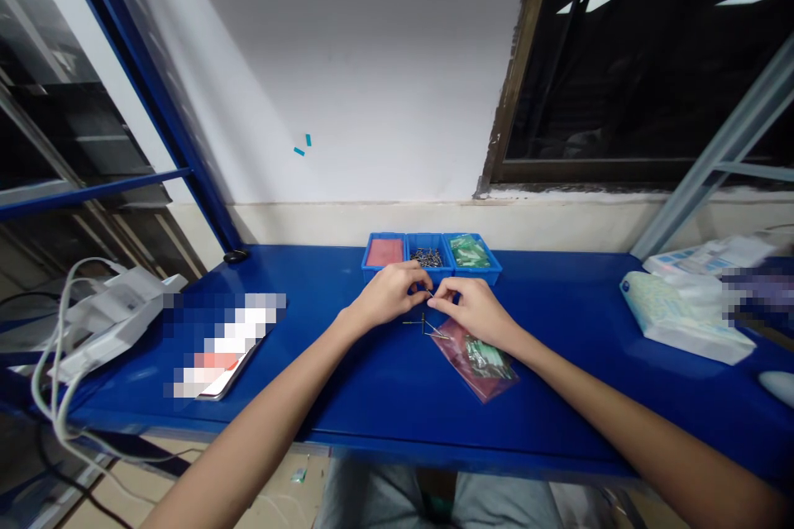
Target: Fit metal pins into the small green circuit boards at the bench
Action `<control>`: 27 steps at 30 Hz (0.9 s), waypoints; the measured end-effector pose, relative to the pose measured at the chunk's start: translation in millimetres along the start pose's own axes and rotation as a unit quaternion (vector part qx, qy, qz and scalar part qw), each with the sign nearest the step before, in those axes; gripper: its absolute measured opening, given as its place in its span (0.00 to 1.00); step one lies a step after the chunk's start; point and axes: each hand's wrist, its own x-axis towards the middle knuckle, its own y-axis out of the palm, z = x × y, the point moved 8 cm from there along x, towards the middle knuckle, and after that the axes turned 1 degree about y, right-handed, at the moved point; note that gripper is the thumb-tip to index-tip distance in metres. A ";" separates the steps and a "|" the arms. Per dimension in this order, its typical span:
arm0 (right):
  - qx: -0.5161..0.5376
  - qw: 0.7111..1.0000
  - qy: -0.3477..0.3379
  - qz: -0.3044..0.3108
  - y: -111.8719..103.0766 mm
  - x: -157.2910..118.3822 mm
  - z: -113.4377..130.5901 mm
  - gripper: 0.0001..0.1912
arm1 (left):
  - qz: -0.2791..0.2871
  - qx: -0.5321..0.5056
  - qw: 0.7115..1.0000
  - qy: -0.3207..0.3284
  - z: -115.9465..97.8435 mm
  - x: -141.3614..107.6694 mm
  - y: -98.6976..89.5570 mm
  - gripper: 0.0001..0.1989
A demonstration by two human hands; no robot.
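My left hand (pixel 397 291) and my right hand (pixel 468 306) meet over the middle of the blue table, fingers pinched around a small thin metal piece (pixel 430 294) between them. Just below the fingertips, several thin metal pieces (pixel 423 324) lie on the table. Partly under my right hand is a reddish plastic bag (pixel 475 372), with a clear packet of green items (pixel 487 355) on it. Behind my hands stand three joined blue bins: one with pink bags (pixel 385 252), one with metal parts (pixel 427 257), one with green packets (pixel 470 251).
The blue table (pixel 335 397) runs along a wall. At left are a blurred-out phone-like object (pixel 229 355) and white power strips (pixel 117 322) with cables. A tissue pack (pixel 686 318) and a white mouse-like object (pixel 777 387) lie at right.
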 end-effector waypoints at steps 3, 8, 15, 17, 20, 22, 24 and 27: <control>0.004 1.000 -0.006 -0.008 -1.2 0.0 2.3 0.05 | 0.009 -0.013 1.000 -0.016 1.8 0.2 2.5 0.06; 0.000 0.998 -0.016 -0.053 -8.8 0.5 2.6 0.04 | -0.016 -0.166 0.983 -0.073 13.2 0.2 7.1 0.06; 0.007 0.999 -0.025 -0.040 -9.1 1.0 3.0 0.05 | -0.049 -0.300 0.946 -0.109 20.1 2.6 11.5 0.07; 0.001 0.999 -0.026 -0.040 -9.7 1.0 3.8 0.04 | -0.063 -0.296 0.946 -0.113 21.1 2.5 9.6 0.08; -0.003 0.999 -0.030 -0.040 -10.4 1.3 4.9 0.05 | -0.079 -0.281 0.950 -0.114 21.8 2.0 7.3 0.09; -0.005 0.999 -0.033 -0.043 -11.4 1.6 5.9 0.06 | -0.086 -0.261 0.956 -0.106 20.4 2.1 5.3 0.08; -0.009 0.998 -0.035 -0.053 -13.7 1.6 7.1 0.07 | -0.092 -0.234 0.963 -0.093 17.7 2.2 2.3 0.08; -0.014 0.997 -0.038 -0.070 -17.4 1.1 9.1 0.06 | -0.077 -0.200 0.973 -0.080 12.7 2.1 0.9 0.08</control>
